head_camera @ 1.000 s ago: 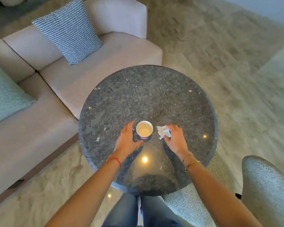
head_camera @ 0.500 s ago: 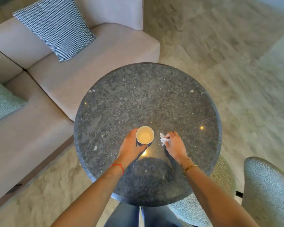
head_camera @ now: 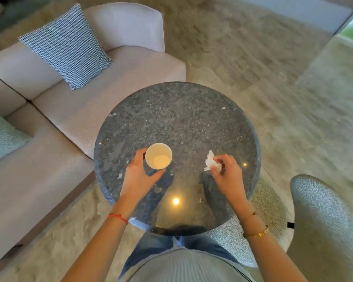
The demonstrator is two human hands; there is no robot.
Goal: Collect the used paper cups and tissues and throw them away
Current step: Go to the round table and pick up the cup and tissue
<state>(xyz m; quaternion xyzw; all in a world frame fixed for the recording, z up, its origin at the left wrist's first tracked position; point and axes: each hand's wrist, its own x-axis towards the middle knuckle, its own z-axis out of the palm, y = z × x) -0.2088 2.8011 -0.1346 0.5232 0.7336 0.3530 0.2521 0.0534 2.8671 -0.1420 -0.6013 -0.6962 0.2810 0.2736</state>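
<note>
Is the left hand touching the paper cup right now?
Touching. The head view shows the left hand wrapped round the paper cup, fingers against its far side and thumb against its near side, no gap visible.

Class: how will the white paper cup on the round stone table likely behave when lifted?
The white paper cup looks empty, so it is probably light. Its thin wall may dent under the left hand. Upright and narrow-based, it could tip if nudged.

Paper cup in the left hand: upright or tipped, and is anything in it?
Upright: the paper cup, held by the left hand, shows its round mouth facing up. Only a pale bottom shows; liquid cannot be told.
</note>
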